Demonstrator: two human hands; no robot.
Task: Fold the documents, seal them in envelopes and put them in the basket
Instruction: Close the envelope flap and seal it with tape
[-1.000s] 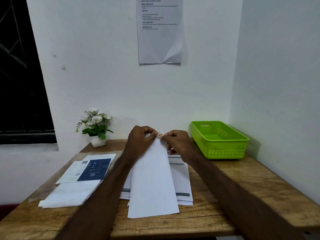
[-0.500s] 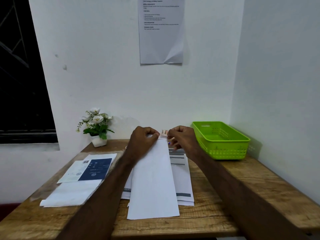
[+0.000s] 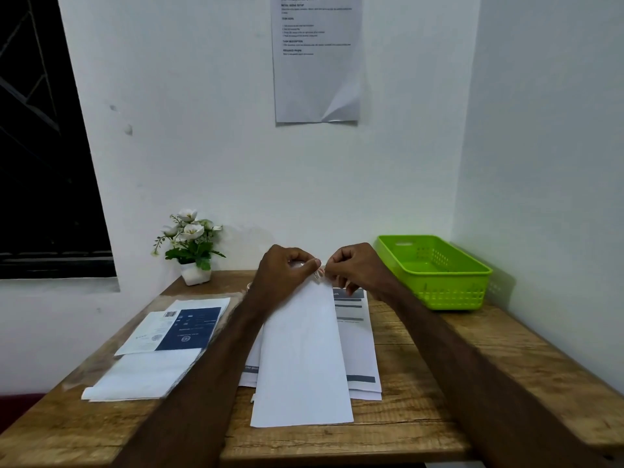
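Note:
A long white envelope (image 3: 304, 359) lies lengthwise on the wooden table (image 3: 422, 417), on top of printed documents (image 3: 361, 349). My left hand (image 3: 283, 271) pinches the envelope's far end. My right hand (image 3: 358, 265) pinches a small strip with red print (image 3: 319, 274) at that same end, right beside the left thumb. The fingertips of both hands almost touch there. The envelope's flap is hidden by my hands. The green plastic basket (image 3: 452, 295) stands at the back right of the table, and nothing shows inside it.
To the left lie a blue-and-white printed sheet (image 3: 189, 329) and plain white envelopes (image 3: 145, 373) in a clear sleeve. A small potted plant with white flowers (image 3: 192, 244) stands at the back left. A printed sheet (image 3: 317, 59) hangs on the wall.
Both hands stay at the envelope's far end. The right hand's fingers have closed tighter on the small strip. The envelope has not shifted on the table.

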